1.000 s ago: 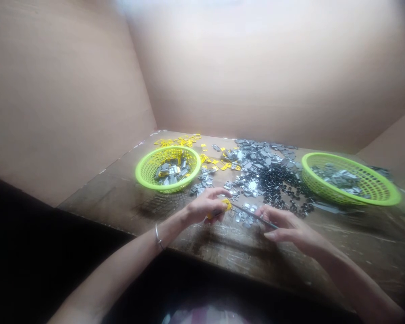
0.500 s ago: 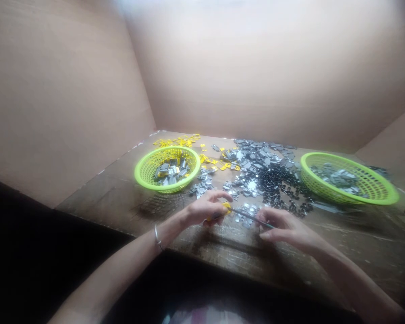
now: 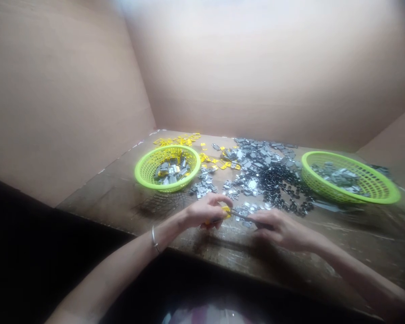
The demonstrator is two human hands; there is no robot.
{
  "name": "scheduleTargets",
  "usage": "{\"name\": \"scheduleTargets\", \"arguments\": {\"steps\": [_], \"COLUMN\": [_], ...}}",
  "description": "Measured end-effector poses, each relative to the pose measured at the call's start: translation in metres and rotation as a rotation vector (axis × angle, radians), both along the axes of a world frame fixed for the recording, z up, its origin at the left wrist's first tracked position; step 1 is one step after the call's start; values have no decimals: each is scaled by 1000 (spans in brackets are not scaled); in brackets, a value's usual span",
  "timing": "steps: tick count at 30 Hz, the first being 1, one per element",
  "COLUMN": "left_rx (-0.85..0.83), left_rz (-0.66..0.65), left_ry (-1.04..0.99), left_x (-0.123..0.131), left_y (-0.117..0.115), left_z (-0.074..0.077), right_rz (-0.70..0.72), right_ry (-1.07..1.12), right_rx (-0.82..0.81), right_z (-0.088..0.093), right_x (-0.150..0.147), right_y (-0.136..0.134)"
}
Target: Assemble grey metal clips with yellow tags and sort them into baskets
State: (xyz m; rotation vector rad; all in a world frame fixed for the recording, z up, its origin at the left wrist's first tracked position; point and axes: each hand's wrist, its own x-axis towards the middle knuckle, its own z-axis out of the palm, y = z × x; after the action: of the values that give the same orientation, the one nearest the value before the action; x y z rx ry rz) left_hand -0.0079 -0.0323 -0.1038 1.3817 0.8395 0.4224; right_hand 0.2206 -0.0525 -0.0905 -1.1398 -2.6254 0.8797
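My left hand (image 3: 205,211) pinches a small yellow plastic piece (image 3: 226,211) in its fingers, above the wooden table (image 3: 290,256). My right hand (image 3: 276,227) holds a thin metal strip (image 3: 243,216), whose far end meets the yellow piece. The hands are close together, and the fingers hide part of both held items. Just beyond them lie small grey metal parts (image 3: 249,208). A thin metal bangle (image 3: 154,239) circles my left wrist.
Two lime-green plastic baskets hold grey metal parts: one at left (image 3: 139,173), one at right (image 3: 324,154). Between them lie scattered grey parts (image 3: 256,166), small black rings (image 3: 280,189) and, further back, yellow pieces (image 3: 177,141). Cardboard walls (image 3: 256,67) surround the table.
My right hand has slid left toward my left hand, and less of the metal strip shows. My left hand has barely moved.
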Motion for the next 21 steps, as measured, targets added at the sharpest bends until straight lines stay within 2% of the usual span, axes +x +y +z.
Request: {"name": "scheduleTargets", "arguments": {"steps": [8, 13, 15, 18, 21], "left_rx": [-20, -63, -86, -71, -26], "left_rz": [19, 54, 74, 260, 575], "left_ry": [15, -12, -41, -229, -545], "left_x": [0, 0, -1, -2, 7], "left_y": [-2, -3, -1, 4, 7], "left_z": [-2, -8, -10, -11, -7], "right_rz": [-95, -13, -26, -166, -475], "right_ry": [192, 113, 82, 129, 312], "right_rx": [-137, -143, -112, -87, -180], "right_z": [-10, -10, -8, -3, 4], "right_x": [-2, -1, 2, 7, 1], "right_y": [1, 4, 6, 5, -4]}}
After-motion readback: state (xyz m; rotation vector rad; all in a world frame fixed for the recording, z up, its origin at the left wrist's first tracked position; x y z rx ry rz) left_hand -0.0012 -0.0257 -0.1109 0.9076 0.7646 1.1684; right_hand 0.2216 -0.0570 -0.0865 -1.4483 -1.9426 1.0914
